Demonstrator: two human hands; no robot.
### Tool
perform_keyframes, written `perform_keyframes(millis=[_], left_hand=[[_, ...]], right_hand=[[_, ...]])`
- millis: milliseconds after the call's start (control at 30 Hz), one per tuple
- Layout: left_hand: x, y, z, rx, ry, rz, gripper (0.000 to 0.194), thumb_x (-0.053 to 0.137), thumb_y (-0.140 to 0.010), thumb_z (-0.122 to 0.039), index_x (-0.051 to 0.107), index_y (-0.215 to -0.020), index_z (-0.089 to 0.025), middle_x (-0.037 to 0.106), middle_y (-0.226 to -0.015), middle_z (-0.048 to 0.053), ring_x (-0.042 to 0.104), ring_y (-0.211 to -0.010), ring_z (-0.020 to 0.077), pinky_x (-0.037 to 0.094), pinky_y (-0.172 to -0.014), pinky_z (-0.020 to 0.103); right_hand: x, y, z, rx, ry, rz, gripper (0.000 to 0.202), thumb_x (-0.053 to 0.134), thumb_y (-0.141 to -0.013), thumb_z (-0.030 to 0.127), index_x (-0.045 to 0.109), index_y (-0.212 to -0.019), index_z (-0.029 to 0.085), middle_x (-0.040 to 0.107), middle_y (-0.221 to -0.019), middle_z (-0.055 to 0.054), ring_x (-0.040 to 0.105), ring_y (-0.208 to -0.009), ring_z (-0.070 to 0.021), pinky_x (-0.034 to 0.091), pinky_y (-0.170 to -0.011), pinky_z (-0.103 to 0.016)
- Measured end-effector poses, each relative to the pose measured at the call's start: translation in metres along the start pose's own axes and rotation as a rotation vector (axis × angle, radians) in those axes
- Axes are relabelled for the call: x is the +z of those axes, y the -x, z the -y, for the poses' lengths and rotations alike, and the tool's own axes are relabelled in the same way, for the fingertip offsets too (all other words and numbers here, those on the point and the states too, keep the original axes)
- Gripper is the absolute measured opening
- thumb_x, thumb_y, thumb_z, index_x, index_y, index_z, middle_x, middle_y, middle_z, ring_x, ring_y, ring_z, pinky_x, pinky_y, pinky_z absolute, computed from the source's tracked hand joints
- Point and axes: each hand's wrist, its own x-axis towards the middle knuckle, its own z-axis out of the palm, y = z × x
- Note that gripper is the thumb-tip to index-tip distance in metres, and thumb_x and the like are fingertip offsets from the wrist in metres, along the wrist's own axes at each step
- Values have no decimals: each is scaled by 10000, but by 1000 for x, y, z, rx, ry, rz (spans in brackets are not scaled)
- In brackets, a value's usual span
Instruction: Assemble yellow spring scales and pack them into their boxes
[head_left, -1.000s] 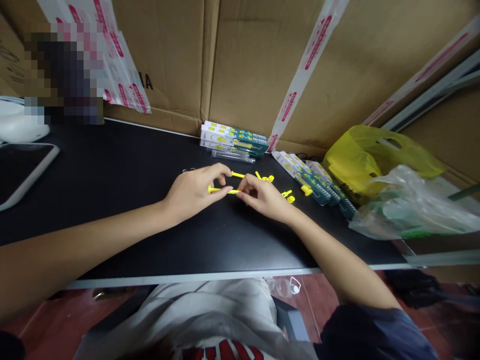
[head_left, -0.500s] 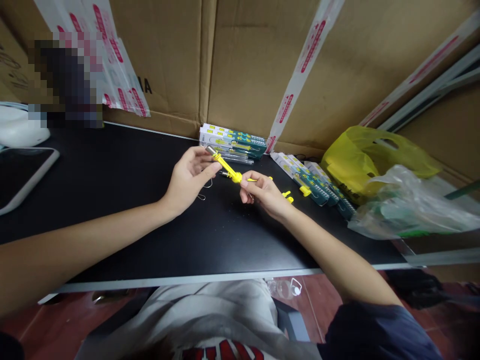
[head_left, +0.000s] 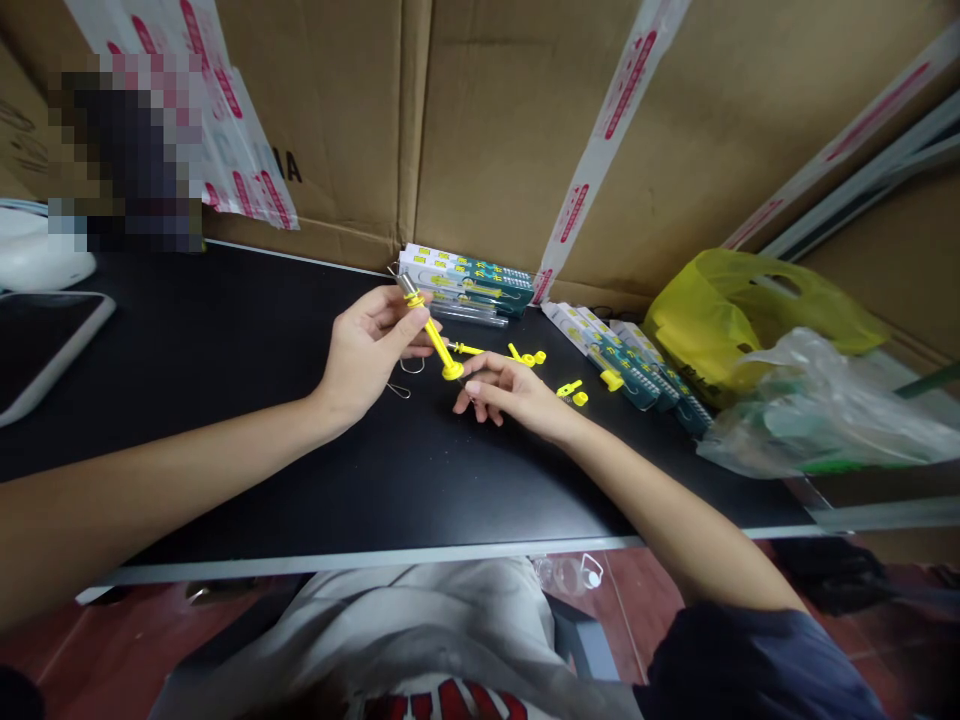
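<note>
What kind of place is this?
Probably a workshop or storeroom work corner: there's a black table in front of taped cardboard, with small printed boxes and loose yellow parts on it.

Bare left hand (head_left: 367, 345), bare right hand (head_left: 510, 395), forearms uncovered. Right sleeve (head_left: 750, 660): dark navy, short, loose, creased, ends near elbow. Dark patch of left sleeve (head_left: 19, 695) in bottom corner. Grey cloth (head_left: 420, 615) over torso/lap, soft folds, lighter toward table side. Red block lettering (head_left: 454, 702), light-edged, cropped, unreadable.
</note>
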Motion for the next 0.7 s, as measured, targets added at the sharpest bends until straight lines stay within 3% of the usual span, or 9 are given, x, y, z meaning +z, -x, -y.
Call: perform_keyframes(millis=[167, 433, 700], left_hand=[[-1, 1, 0, 10, -10, 32, 337, 687, -793, -383, 615, -1050, -177, 620, -759, -13, 652, -577, 103, 585, -574, 248], [2, 3, 3, -21, 8, 121, 295, 710, -755, -310, 474, -888, -193, 571, -731, -49, 525, -417, 44, 446, -371, 173], [2, 8, 4, -128, -51, 300, 276, 625, -811, -286, 390, -933, -208, 603, -632, -57, 415, -397, 32, 319, -387, 148]], right_hand=[[1, 1, 0, -2, 78, 48, 318, 626, -841, 406, 557, -1015, 149, 713, -867, -61, 556, -539, -72, 396, -405, -164], [-3, 0, -1, -43, 99, 20, 292, 617, -850, 398, 589, -989, 142, 710, -836, -52, 553, -527, -69, 395, -404, -162], [-10, 1, 5, -66, 225, -68, 285, 583, -861, 413, 591, -972, 151, 690, -770, -31, 528, -507, -75, 375, -416, -179]])
